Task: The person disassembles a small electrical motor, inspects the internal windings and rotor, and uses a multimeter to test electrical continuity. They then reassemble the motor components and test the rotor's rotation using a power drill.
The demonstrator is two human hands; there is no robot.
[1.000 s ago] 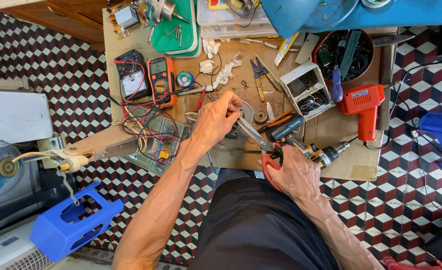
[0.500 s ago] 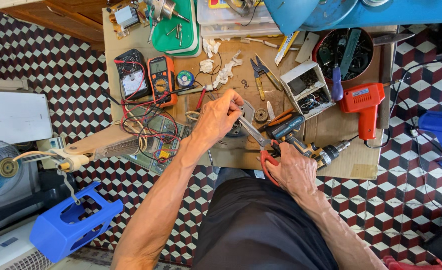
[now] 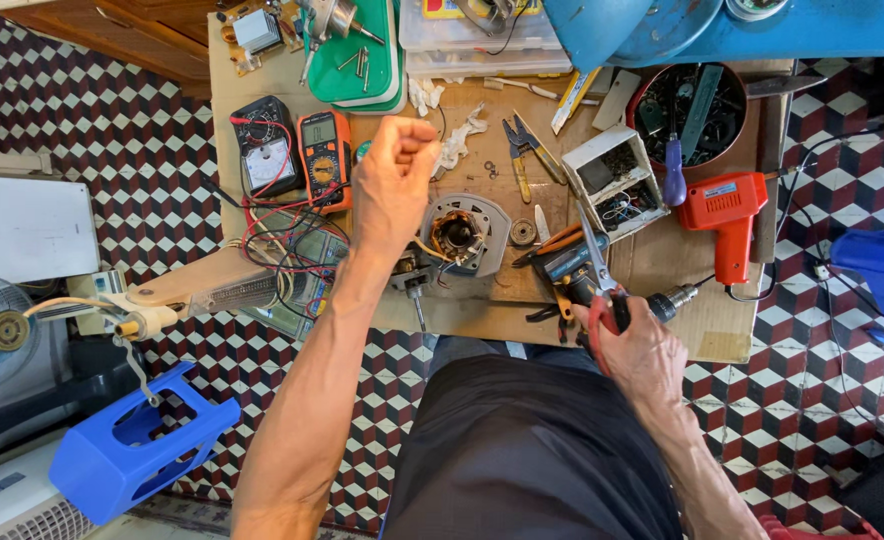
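Here, right hand (image 3: 634, 345) fingers gripping scissors (image 3: 596, 262) (blades up), left hand (image 3: 392, 180) fisted above motor stator (image 3: 465, 232).

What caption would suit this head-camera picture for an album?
Over a cluttered workbench, the left hand is raised in a fist above a small motor while the right hand grips red-handled scissors.

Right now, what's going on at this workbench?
A person stands at a cluttered wooden workbench. Their left hand is raised in a loose fist above a small motor stator with wires leading off it. Their right hand grips red-handled scissors, blades pointing up and away. Two multimeters sit to the left, an orange soldering gun to the right, and pliers lie beyond the stator.
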